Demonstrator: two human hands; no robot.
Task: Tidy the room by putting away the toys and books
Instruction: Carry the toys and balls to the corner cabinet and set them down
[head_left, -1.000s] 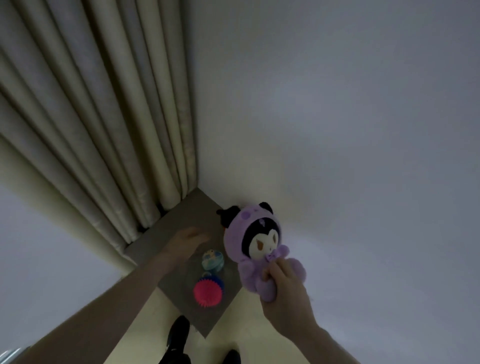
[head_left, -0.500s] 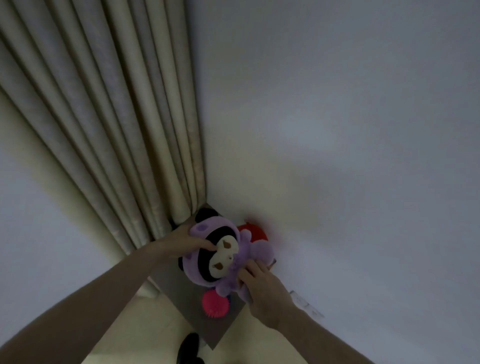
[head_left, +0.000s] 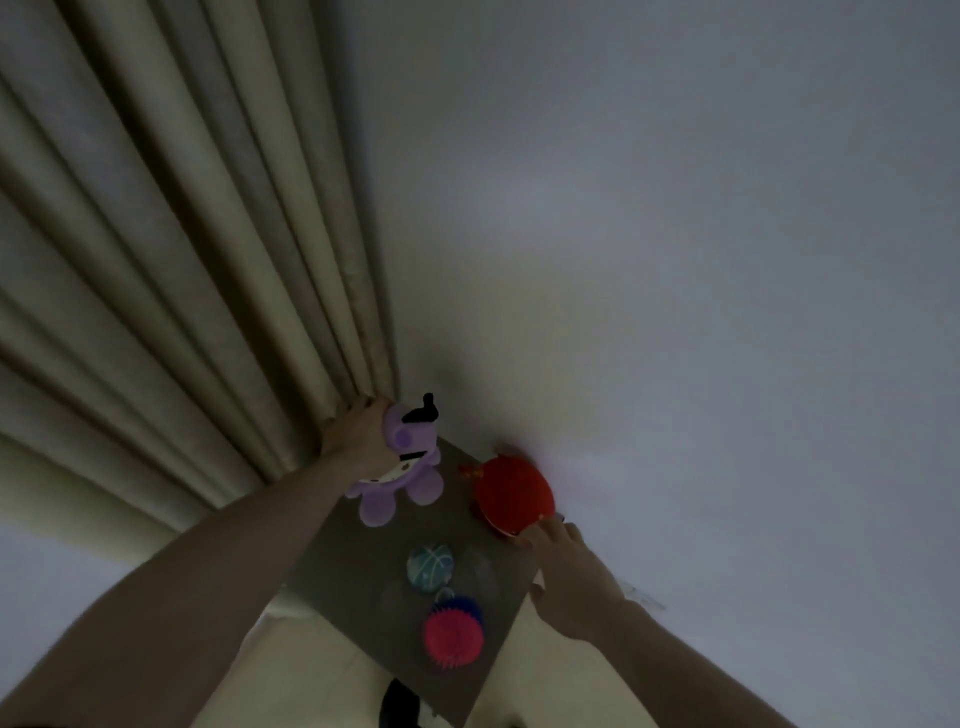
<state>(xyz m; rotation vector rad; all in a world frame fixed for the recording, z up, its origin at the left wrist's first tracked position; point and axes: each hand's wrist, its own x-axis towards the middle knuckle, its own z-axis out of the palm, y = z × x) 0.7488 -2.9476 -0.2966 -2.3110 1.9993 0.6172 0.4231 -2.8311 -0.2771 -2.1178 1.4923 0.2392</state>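
Seen from above in dim light: a grey square tabletop (head_left: 363, 561) wedged into a corner between beige curtains (head_left: 182, 286) and a white wall (head_left: 675, 260). At the tabletop's far corner, beside the curtains, a purple plush toy (head_left: 402, 467) gripped about the head by the left hand (head_left: 358, 439), fingers curled round it. At the tabletop's wall-side edge, a red round toy (head_left: 514, 493) touched by the extended fingertips of the right hand (head_left: 571, 577), fingers straight, nothing clasped. Near the tabletop's middle, a teal patterned ball (head_left: 429, 567); toward its near corner, a pink spiky ball (head_left: 453, 638) touching a blue spiky ball (head_left: 460, 607) partly hidden behind it.
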